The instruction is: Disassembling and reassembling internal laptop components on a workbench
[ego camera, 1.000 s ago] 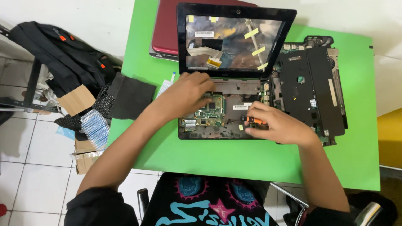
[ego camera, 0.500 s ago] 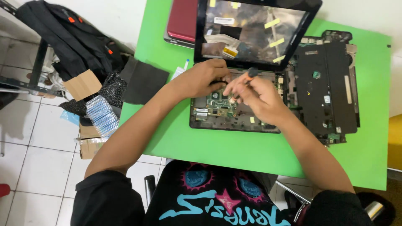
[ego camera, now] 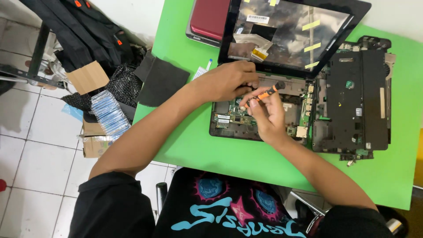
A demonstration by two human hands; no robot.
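You are sitting in a small electronics repair workshop. On the bright green counter (ego camera: 198, 145) in front of you lies a stripped laptop (ego camera: 282, 66) with its green circuit board (ego camera: 231, 117) bare and yellow tape across the back of its screen panel. Its removed black casing (ego camera: 357, 105) rests just beside it, and a second, red laptop (ego camera: 209, 20) waits at the far edge. A slim orange screwdriver (ego camera: 266, 93) points at the board. Beside the counter, on the white tiled floor (ego camera: 26, 176), a cardboard box (ego camera: 94, 139) holds bagged spare parts (ego camera: 108, 112), near a black backpack (ego camera: 83, 31).
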